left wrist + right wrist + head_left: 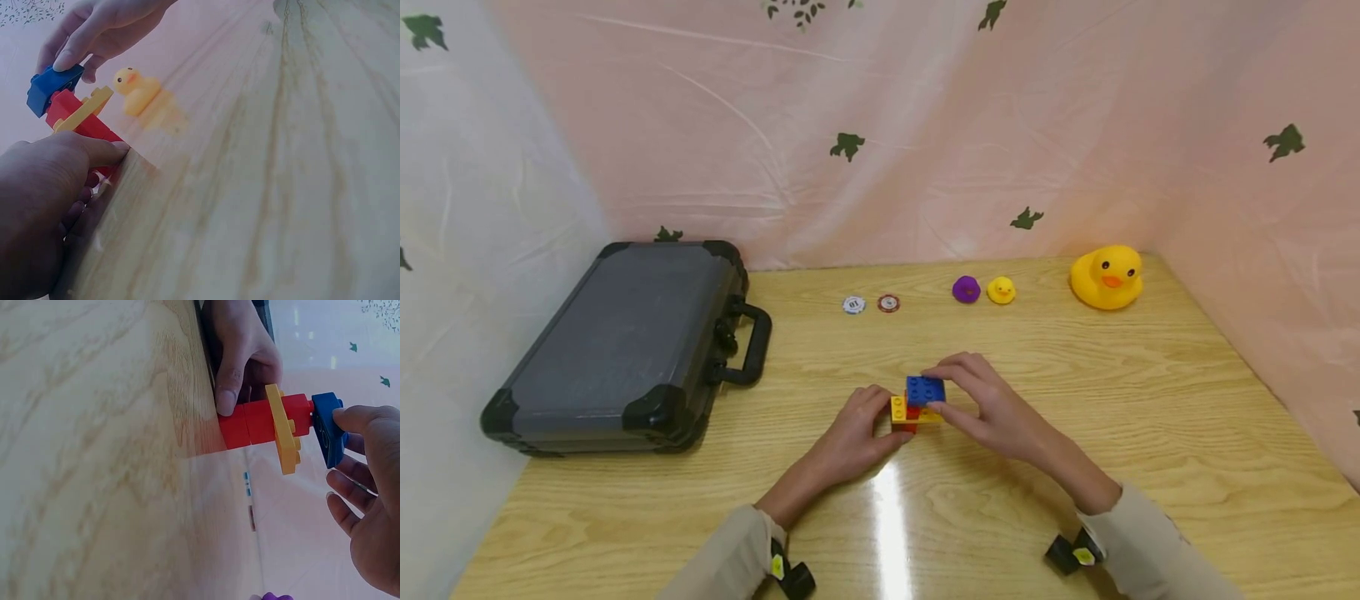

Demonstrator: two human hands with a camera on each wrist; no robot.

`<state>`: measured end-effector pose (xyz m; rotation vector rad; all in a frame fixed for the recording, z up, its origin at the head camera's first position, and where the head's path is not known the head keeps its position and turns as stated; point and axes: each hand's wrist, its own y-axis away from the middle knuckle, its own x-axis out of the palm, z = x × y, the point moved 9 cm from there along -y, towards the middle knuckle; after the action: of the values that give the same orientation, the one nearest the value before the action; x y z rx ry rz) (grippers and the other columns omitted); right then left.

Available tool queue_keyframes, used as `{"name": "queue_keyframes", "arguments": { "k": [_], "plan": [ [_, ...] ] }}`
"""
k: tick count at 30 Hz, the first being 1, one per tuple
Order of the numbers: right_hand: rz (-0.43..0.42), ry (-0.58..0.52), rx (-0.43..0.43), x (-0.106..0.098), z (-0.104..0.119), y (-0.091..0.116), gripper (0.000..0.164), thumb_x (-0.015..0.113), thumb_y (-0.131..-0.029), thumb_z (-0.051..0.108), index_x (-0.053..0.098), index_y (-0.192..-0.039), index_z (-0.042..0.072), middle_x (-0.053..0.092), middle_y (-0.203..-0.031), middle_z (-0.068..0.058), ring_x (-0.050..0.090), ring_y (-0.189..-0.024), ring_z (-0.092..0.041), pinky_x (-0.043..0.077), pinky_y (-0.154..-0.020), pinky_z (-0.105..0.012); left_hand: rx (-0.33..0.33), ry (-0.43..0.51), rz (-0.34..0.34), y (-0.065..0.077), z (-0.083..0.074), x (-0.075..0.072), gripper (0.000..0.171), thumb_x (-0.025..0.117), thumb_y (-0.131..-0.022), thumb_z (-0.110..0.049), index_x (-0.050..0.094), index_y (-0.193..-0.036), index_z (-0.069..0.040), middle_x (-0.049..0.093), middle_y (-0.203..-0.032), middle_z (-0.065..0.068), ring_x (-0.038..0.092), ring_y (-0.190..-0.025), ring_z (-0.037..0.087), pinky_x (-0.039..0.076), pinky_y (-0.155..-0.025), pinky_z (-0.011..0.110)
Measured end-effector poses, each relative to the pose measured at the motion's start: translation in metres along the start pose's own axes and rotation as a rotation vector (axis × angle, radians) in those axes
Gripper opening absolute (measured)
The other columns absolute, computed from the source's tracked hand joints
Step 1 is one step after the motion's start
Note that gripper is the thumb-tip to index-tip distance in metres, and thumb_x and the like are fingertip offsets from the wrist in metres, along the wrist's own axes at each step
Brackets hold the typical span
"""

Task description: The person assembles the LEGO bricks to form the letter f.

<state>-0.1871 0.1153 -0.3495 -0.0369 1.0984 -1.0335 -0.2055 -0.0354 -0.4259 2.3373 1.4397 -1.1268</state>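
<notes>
A small brick stack stands on the table at the centre of the head view. Red bricks (pixel 240 428) form its base, a flat yellow plate (pixel 282 434) lies across them, and another red brick (pixel 299 411) sits above the plate. My left hand (pixel 853 433) grips the lowest red part between thumb and fingers. My right hand (pixel 1000 408) pinches a blue brick (pixel 925 390) at the top. In the right wrist view the blue brick tilts against the upper red brick, with a wedge of space between them.
A dark grey hard case (pixel 632 333) lies at the left, its black handle (pixel 756 346) facing right. Behind the stack are a white chip (pixel 853 305), a red chip (pixel 888 303), a purple duck (pixel 966 289), a small yellow duck (pixel 1002 290) and a large yellow duck (pixel 1107 279).
</notes>
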Motion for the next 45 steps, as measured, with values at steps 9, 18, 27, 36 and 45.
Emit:
{"name": "queue_keyframes", "arguments": {
  "k": [9, 18, 27, 36, 45],
  "plan": [
    [0.021, 0.002, 0.011, 0.002, 0.001, 0.000, 0.041, 0.078, -0.093, 0.006, 0.065, -0.131, 0.007, 0.060, -0.127, -0.005, 0.055, -0.116, -0.021, 0.051, -0.097, -0.039, 0.006, -0.022, -0.003, -0.001, 0.001, 0.000, 0.040, 0.083, -0.090, -0.021, 0.066, -0.123, -0.004, 0.065, -0.117, 0.006, 0.054, -0.104, 0.021, 0.047, -0.089, 0.041],
    [0.068, -0.046, 0.041, 0.003, 0.001, 0.000, 0.038, 0.074, -0.096, 0.006, 0.063, -0.133, 0.007, 0.064, -0.125, -0.004, 0.060, -0.110, -0.017, 0.055, -0.091, -0.046, 0.010, -0.016, -0.002, -0.002, 0.001, 0.000, 0.040, 0.083, -0.090, -0.021, 0.067, -0.122, -0.004, 0.065, -0.116, 0.006, 0.054, -0.104, 0.021, 0.047, -0.089, 0.040],
    [0.073, -0.045, 0.012, 0.004, 0.001, 0.000, 0.038, 0.074, -0.095, 0.003, 0.064, -0.132, 0.007, 0.062, -0.124, -0.004, 0.061, -0.108, -0.017, 0.056, -0.089, -0.045, 0.014, -0.014, -0.005, -0.002, 0.001, 0.000, 0.039, 0.083, -0.090, -0.021, 0.067, -0.122, -0.004, 0.064, -0.115, 0.005, 0.054, -0.104, 0.021, 0.047, -0.089, 0.040],
    [0.115, 0.029, -0.044, 0.004, 0.007, -0.003, 0.038, 0.074, -0.095, 0.005, 0.064, -0.132, 0.006, 0.061, -0.122, -0.006, 0.060, -0.105, -0.017, 0.055, -0.089, -0.038, 0.017, -0.014, -0.002, -0.001, 0.000, 0.000, 0.038, 0.082, -0.091, -0.021, 0.067, -0.121, -0.004, 0.064, -0.115, 0.005, 0.054, -0.104, 0.021, 0.047, -0.089, 0.041],
    [0.149, 0.078, -0.083, 0.005, 0.010, -0.007, 0.039, 0.076, -0.093, 0.007, 0.065, -0.130, 0.002, 0.061, -0.118, -0.010, 0.060, -0.101, -0.020, 0.056, -0.085, -0.037, 0.004, -0.005, 0.002, -0.001, 0.000, 0.001, 0.036, 0.081, -0.092, -0.021, 0.067, -0.120, -0.005, 0.064, -0.116, 0.005, 0.054, -0.104, 0.021, 0.047, -0.089, 0.041]
  ]
}}
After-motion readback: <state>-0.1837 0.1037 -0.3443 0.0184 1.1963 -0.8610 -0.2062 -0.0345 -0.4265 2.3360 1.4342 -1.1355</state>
